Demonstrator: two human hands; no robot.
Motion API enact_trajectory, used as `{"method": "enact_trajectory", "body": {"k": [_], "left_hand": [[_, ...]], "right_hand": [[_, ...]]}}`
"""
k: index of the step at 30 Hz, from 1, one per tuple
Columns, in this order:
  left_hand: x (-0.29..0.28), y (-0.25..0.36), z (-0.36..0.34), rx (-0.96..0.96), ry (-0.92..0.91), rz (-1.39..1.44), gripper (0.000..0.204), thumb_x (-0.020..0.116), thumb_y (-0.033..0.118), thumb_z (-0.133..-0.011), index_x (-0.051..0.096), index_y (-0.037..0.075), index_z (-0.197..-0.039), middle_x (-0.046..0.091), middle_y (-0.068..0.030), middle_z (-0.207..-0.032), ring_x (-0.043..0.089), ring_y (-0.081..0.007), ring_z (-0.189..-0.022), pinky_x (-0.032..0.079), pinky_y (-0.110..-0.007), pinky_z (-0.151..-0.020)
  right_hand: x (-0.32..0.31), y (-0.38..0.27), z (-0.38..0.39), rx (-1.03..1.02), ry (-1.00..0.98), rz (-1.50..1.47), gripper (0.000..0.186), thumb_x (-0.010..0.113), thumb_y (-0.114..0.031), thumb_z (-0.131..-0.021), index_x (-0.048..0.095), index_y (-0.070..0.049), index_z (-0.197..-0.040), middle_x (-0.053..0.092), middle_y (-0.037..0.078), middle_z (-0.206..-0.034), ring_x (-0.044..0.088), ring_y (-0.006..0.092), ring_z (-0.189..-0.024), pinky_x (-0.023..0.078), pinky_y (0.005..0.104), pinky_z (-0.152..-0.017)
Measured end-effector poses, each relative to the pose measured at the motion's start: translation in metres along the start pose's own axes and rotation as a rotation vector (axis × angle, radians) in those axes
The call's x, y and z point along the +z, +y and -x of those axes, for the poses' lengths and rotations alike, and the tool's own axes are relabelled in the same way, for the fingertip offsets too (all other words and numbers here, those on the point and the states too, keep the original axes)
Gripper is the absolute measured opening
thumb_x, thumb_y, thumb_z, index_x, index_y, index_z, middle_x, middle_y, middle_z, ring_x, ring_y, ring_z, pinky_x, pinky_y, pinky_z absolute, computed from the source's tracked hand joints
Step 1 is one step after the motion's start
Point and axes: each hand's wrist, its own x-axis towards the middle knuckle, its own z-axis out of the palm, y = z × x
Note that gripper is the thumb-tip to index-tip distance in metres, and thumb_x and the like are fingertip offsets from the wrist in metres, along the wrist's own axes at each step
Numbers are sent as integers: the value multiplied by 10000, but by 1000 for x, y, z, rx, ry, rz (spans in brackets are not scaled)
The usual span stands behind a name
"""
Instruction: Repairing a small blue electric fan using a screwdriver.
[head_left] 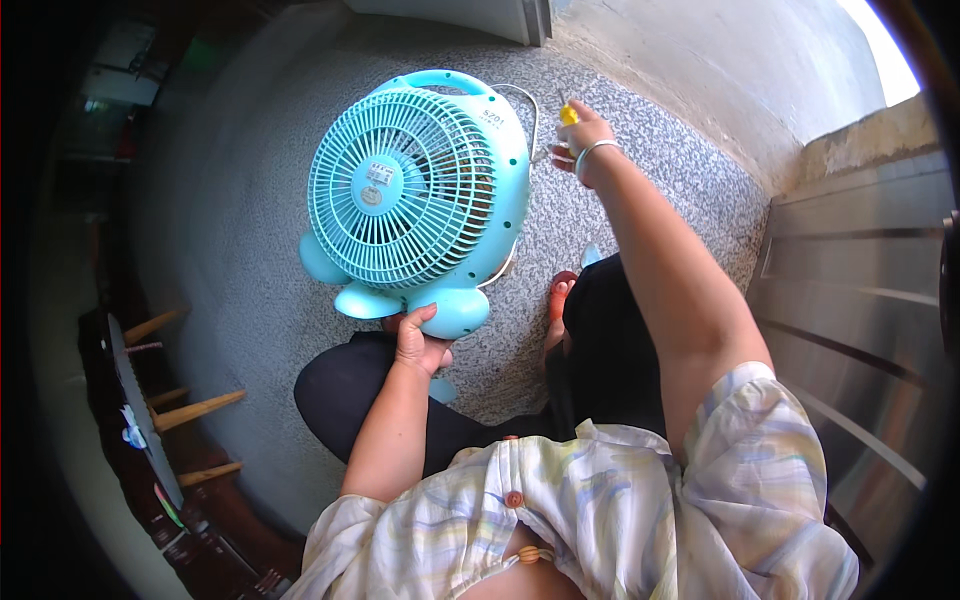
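A light blue electric fan [375, 190] stands tilted in front of me. Its round slatted grille faces up and to the left, and a carry handle is at its far end. My left hand [422, 345] grips a rounded foot at the near end of the fan, thumb on top. Off to the right of the fan, my right hand [587, 145] is raised with fingers curled round a small yellow object [569, 114]. Most of that object is hidden in the hand, so its kind does not show. A white wire loop [533, 115] runs along the fan's right side.
Speckled grey flooring [670, 150] lies under the fan. To the right are a concrete wall [690, 45] and a metal door [850, 270]. At left stands a tilted table or stool with wooden legs [200, 410]. My red sandal [560, 295] is near the fan.
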Motion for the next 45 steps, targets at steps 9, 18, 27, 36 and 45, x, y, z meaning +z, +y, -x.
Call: {"method": "enact_trajectory", "body": {"k": [9, 18, 27, 36, 45], "left_hand": [[5, 0, 3, -38, -53, -8, 685, 646, 208, -614, 396, 69, -1237, 482, -136, -1199, 457, -339, -1113, 341, -531, -961], [12, 4, 10, -19, -73, -19, 623, 634, 177, -659, 406, 50, -1224, 493, -135, -1180, 468, -330, -1101, 353, -511, -958], [3, 7, 11, -7, -34, -2, 624, 642, 166, -666, 392, 78, -1231, 481, -124, -1172, 462, -323, -1093, 355, -506, -951], [-1, 8, 11, 3, -34, -60, 678, 639, 193, -701, 320, 32, -1277, 408, -156, -1250, 382, -329, -1168, 276, -507, -997], [9, 7, 12, 26, 14, -56, 557, 650, 174, -687, 449, 9, -1179, 525, -142, -1111, 503, -310, -1036, 394, -492, -895]], "right_hand": [[-2, 24, 13, 153, -286, -147, 303, 425, -102, -867, 557, -51, -1134, 582, 207, -979, 604, 303, -847, 508, 418, -747], [18, 47, 25, -461, -97, 413, 364, 507, -126, -739, 616, -92, -1085, 599, 202, -1045, 579, 330, -966, 436, 364, -882], [25, 57, 27, -350, -91, 396, 369, 492, -112, -749, 608, -108, -1100, 609, 190, -1039, 594, 312, -954, 447, 352, -858], [30, 87, 72, 243, -33, -271, 286, 410, -75, -866, 452, -57, -1148, 520, 179, -907, 593, 367, -833, 493, 527, -770], [-1, 107, 90, 478, -29, -284, 286, 393, -99, -889, 347, 68, -1117, 464, 223, -937, 581, 345, -781, 534, 485, -692]]}}
